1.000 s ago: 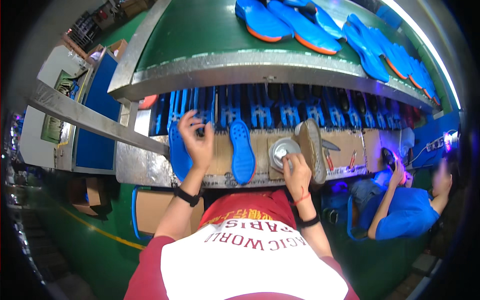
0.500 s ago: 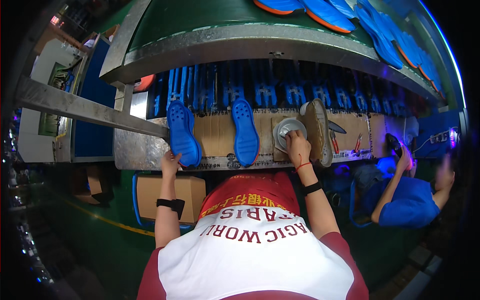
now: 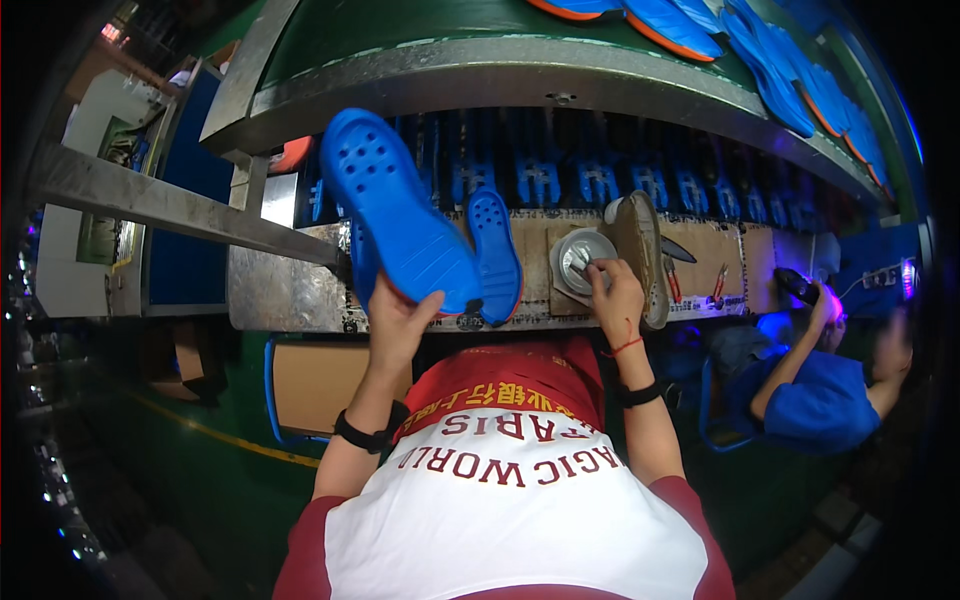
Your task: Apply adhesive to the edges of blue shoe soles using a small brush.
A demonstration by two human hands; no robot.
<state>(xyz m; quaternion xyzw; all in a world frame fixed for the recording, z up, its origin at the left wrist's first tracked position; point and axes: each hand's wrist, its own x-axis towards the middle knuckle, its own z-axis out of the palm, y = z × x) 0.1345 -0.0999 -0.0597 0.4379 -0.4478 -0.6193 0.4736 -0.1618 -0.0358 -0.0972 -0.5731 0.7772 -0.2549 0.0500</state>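
Your left hand [image 3: 398, 322] is lifted up in front of you, and its fingers are wrapped around the end of a big blue shoe sole [image 3: 395, 222]. The sole is tilted up off the bench, with its dotted, holey side facing you. Your right hand [image 3: 615, 297] is low at the bench edge, and its fingers pinch a thin tool that dips into a round metal tin [image 3: 580, 260]. I cannot tell just what the tool is. A second blue sole [image 3: 494, 255] lies flat on the brown cardboard on the workbench [image 3: 290, 295], just beside the one you hold. Right next to the tin, a grey shoe [image 3: 642, 250] lies on its side. A little farther right, some small hand tools [image 3: 700, 280] lie on the cardboard. Behind the bench, a row of dark blue shoe forms [image 3: 600, 180] stands under a long metal shelf. On top of that shelf, more blue soles with orange edges [image 3: 760, 50] lie in a line. Off to your right, another person in a blue top [image 3: 820, 400] sits near the bench.
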